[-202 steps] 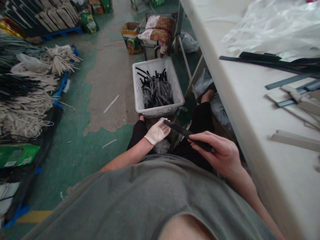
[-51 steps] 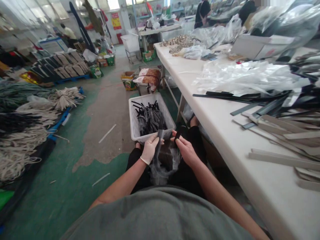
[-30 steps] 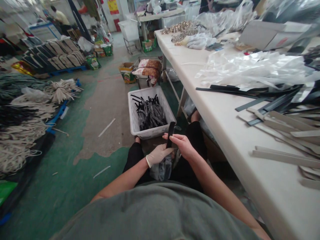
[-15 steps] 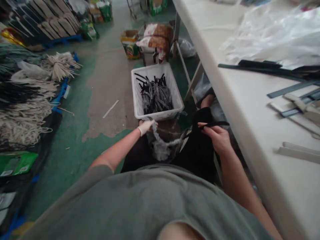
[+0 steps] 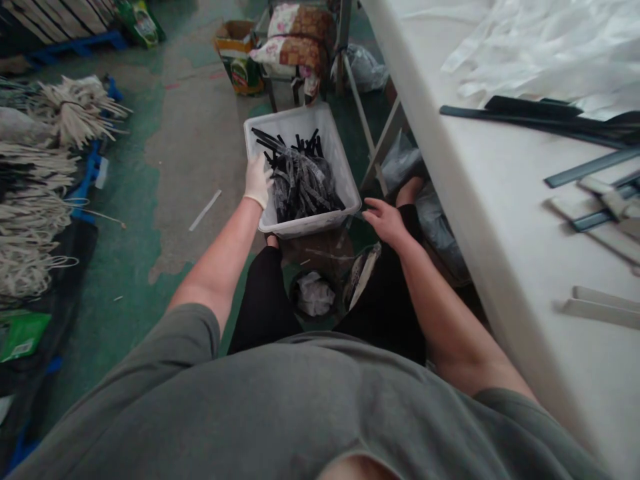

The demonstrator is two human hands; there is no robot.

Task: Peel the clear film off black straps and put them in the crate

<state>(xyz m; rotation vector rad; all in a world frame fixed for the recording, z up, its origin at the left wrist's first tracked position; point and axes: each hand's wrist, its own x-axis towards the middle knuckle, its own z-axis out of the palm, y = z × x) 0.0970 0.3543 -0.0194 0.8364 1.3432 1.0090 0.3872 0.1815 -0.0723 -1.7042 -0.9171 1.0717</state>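
A white plastic bin (image 5: pixel 353 195) stands in front of me, holding a heap of black strips (image 5: pixel 305 187), many sleeved in clear plastic. My left hand (image 5: pixel 257 177), in a pale glove, is at the bin's left rim with its fingers apart over the inner side; whether it touches the rim is unclear. Nothing shows in its fingers. Just right of the bin's front corner is my right hand (image 5: pixel 384 220), bare, fingers spread, holding nothing. Below, between my legs, a dark round container (image 5: pixel 295 293) has crumpled clear plastic (image 5: pixel 315 295) in it.
A white table (image 5: pixel 480 220) runs along my right, bearing dark flat strips (image 5: pixel 520 120), clear plastic sheeting (image 5: pixel 565 60) and pale pieces (image 5: pixel 607 307). Beyond the bin are a cushioned seat (image 5: pixel 300 40) and a carton (image 5: pixel 240 60). Bundled pale cords (image 5: pixel 75 110) lie left.
My left hand has moved forward to the bin's left rim and let go of the plastic sleeve. My right hand has let go of a black strip and moved forward, left. A strip lies across the heap.
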